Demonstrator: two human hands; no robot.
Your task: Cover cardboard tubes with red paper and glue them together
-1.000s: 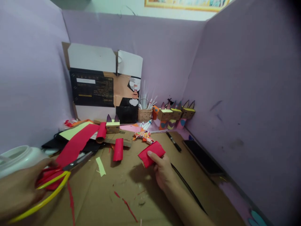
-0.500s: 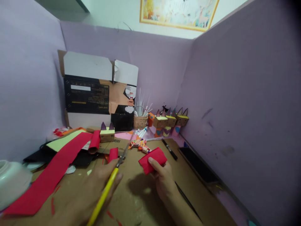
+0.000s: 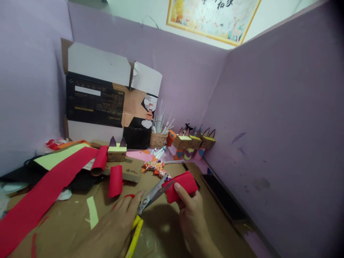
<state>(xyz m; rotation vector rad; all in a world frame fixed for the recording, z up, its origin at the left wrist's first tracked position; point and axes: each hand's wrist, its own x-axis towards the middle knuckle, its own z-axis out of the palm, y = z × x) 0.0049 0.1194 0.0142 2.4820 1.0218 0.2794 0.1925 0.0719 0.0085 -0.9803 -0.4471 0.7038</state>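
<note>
At the lower centre of the frame, the left hand (image 3: 118,222) grips the yellow scissors (image 3: 144,202); their opened blades now reach the red piece (image 3: 185,182), while one second ago they were at left. The right hand (image 3: 192,211) pinches this piece. At top, the framed picture (image 3: 209,27) shows 和家; small print on the black box (image 3: 94,104) is unreadable.

framed picture (image 3: 213,21) up high; basket (image 3: 158,141) beside opened-out carton (image 3: 94,102); dark slab (image 3: 225,199) at right

Lighting dim; upper wall (image 3: 134,9) brightest. Soft shadow on cardboard (image 3: 163,240) between left hand (image 3: 118,222), slightly blurred, and right hand (image 3: 191,209). Black vignetting, upper right corner
</note>
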